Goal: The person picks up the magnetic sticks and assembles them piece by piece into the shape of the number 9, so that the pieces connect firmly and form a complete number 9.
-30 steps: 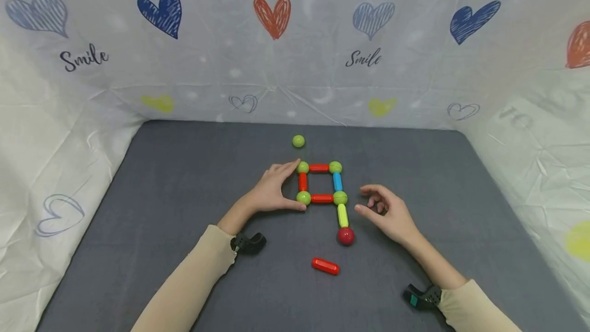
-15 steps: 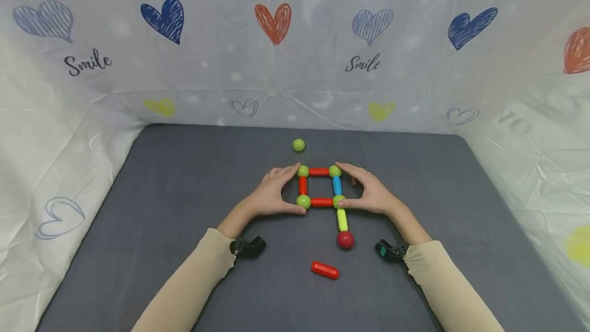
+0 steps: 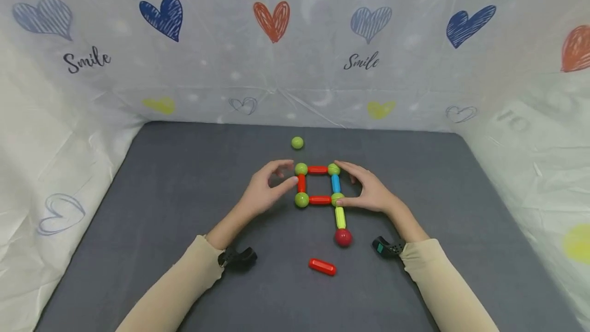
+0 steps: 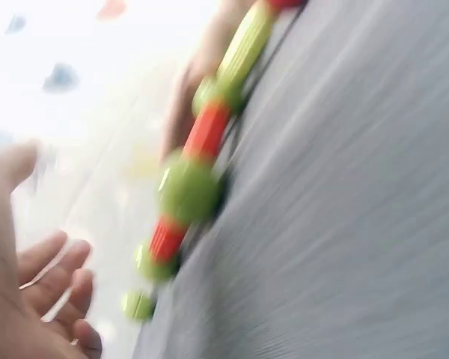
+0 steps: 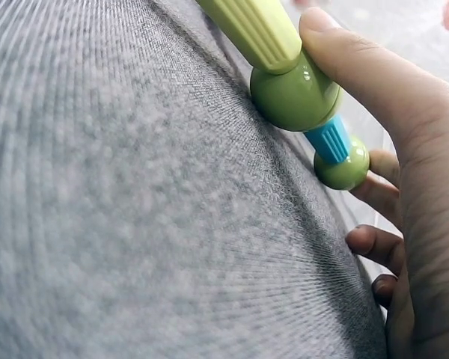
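On the dark cloth lies a toy frame of balls and rods, a square with green balls at its corners. Three sides are red rods (image 3: 318,170); the right side is a blue rod (image 3: 336,184). From the near right green ball (image 5: 295,99) runs a yellow-green rod (image 3: 340,218), ending in a larger red ball (image 3: 343,237). My right hand (image 3: 371,191) grips the right side, thumb on the near ball, fingertip at the far one. My left hand (image 3: 262,191) stands beside the left side, fingers apart, holding nothing; the left wrist view shows it off the frame.
A loose green ball (image 3: 297,142) lies beyond the square. Nearer than the red ball lies a loose red rod (image 3: 322,266). A white sheet printed with hearts (image 3: 272,21) rises behind and on both sides of the table (image 3: 415,158).
My right hand came in from the right and took hold of the frame's right side. My left hand then let go of the two left corner balls and drew back slightly left.
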A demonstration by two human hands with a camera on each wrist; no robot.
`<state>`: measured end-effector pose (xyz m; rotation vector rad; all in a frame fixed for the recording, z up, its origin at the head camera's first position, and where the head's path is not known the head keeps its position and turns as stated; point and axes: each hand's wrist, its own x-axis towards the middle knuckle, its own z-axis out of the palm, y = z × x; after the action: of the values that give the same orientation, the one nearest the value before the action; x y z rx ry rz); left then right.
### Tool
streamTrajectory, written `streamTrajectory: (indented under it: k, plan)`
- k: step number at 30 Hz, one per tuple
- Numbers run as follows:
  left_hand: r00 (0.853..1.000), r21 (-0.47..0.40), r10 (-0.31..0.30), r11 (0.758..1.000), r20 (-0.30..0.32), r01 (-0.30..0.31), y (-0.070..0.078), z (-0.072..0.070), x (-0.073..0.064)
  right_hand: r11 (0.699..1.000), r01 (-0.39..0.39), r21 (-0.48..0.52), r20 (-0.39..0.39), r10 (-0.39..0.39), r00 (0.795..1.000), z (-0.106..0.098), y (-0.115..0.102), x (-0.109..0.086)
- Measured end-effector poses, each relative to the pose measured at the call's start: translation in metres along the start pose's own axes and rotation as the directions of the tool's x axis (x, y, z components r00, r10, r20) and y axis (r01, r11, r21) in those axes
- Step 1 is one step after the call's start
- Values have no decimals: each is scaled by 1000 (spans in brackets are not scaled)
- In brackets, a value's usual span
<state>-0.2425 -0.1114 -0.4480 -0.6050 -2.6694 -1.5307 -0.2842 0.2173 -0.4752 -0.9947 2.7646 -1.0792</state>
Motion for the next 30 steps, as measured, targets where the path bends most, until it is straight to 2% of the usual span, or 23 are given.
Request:
streamTrajectory:
  k: [2, 5, 8, 12, 14, 17, 30]
  plan:
    - [998, -12, 69, 998, 7, -69, 7, 5, -15, 1000, -7, 1, 2, 7, 1000, 1, 0, 0]
    - [979, -20, 144, 990, 144, -143, 16, 18, -38, 1000, -14, 2, -3, 14, 1000, 1, 1, 0]
    - [943, -28, 135, 991, 306, -132, 22, 33, -55, 1000, -15, -6, -13, 15, 1000, -1, 1, 0]
    - [905, 14, 81, 995, 417, -95, 25, 50, -68, 1000, -13, -13, -10, 13, 1000, -2, 2, 2]
    - [896, 22, 83, 994, 436, -103, 25, 55, -71, 1000, -17, -14, 0, 17, 1000, -2, 1, 2]
    - [891, 11, 100, 993, 443, -117, 24, 57, -74, 1000, -18, -13, 9, 18, 1000, -2, 1, 3]
    - [892, 25, 107, 991, 439, -132, 27, 58, -73, 1000, -15, 0, -3, 15, 1000, -1, 1, 2]
